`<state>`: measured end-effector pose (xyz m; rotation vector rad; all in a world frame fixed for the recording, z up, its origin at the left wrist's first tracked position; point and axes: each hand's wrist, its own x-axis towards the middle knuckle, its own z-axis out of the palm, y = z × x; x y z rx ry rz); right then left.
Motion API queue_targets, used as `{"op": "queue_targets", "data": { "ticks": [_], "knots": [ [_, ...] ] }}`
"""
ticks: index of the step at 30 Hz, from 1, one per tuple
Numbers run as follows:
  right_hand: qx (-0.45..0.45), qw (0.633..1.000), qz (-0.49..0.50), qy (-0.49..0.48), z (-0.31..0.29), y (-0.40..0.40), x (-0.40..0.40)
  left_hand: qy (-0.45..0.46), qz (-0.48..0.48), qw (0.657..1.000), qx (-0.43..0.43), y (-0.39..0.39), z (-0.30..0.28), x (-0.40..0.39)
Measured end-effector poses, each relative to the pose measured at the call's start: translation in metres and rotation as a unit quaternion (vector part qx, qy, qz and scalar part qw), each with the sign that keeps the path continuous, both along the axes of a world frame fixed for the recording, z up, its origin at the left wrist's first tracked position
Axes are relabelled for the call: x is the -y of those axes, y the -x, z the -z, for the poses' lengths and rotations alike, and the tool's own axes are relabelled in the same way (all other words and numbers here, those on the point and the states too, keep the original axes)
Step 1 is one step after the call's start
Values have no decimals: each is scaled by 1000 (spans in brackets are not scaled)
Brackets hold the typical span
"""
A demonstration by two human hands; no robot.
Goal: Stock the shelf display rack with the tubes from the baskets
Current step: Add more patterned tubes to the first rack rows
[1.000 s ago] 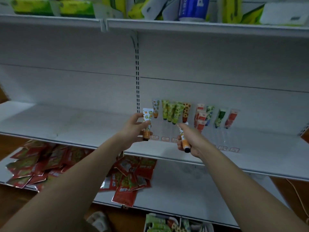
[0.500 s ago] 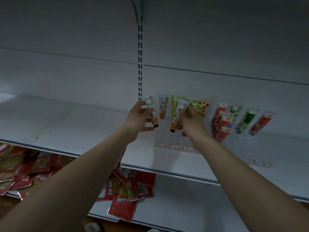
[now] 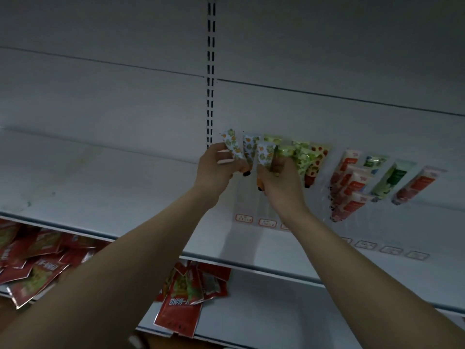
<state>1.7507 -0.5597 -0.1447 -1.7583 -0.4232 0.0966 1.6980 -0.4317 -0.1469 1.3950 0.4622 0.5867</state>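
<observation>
both hands are up at the clear display rack (image 3: 254, 197) that stands at the back of the white shelf (image 3: 100, 187). the left hand (image 3: 214, 172) pinches a white tube with an orange and green print (image 3: 232, 147) between thumb and fingers, its flat crimped end up and tilted a little to the left, at the leftmost end of the rack. the right hand (image 3: 279, 180) is curled round a second tube of the same print (image 3: 264, 154), cap end down, just right of the first; an orange cap shows below the fingers. a third matching tube (image 3: 249, 147) stands between the two, and whether either hand touches it cannot be told.

the step in hand looks like seating these two tubes in the left slots. to do it well, each tube should probably go cap first, kept in line with the slope of the green tubes (image 3: 302, 157) already seated to the right, and be let go only once it rests on its own. working one hand at a time may be safer, since the hands are nearly touching and a nudge could tip the neighbouring tubes. the red and white tubes (image 3: 352, 182) further right show how the finished lean should look.

on the shelf below lie red packets (image 3: 181, 306), which have no part in this.
</observation>
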Motion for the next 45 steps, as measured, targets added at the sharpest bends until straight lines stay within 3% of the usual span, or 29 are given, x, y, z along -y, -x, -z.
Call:
{"op": "queue_targets", "data": {
  "ticks": [10, 16, 30, 45],
  "knots": [
    [98, 994, 43, -19, 12, 2, -5, -153, -15, 988, 3, -8, 14, 11],
    [109, 993, 39, -6, 16, 3, -3, -208, -16, 978, -15, -8, 16, 10],
    [-22, 998, -20, -52, 15, 8, -1, -279, -31, 959, -42, -8, 18, 13],
    [-27, 999, -14, -46, 20, 12, 0, -301, -38, 950, -78, -12, 20, 14]
  ]
}}
